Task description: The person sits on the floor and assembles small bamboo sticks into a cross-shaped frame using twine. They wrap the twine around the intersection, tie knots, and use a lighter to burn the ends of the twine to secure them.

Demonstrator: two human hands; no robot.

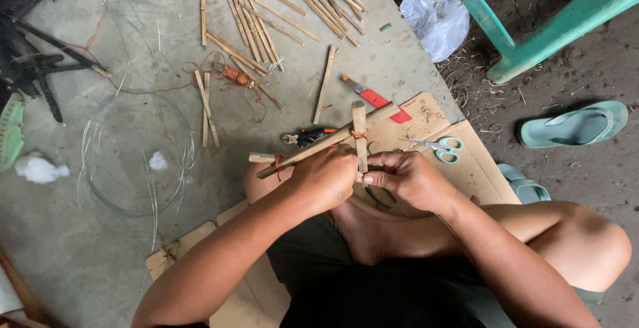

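I sit cross-legged on cardboard (466, 168), holding a small frame of bamboo sticks (326, 143) tied with brown string. My left hand (326, 178) grips the long diagonal stick near its middle. My right hand (406, 178) pinches the lower end of the upright cross stick (360, 135), which is lashed to the diagonal one with string. Both hands are close together above my feet.
Loose bamboo sticks (266, 22) lie scattered on the concrete floor ahead. Nearby are scissors (439, 147), a red-handled knife (369, 94), pliers (306, 136), a spool of brown string (236, 75), coiled clear line (133, 162), a plastic bag (436, 12), a green stool (532, 15), and sandals (576, 125).
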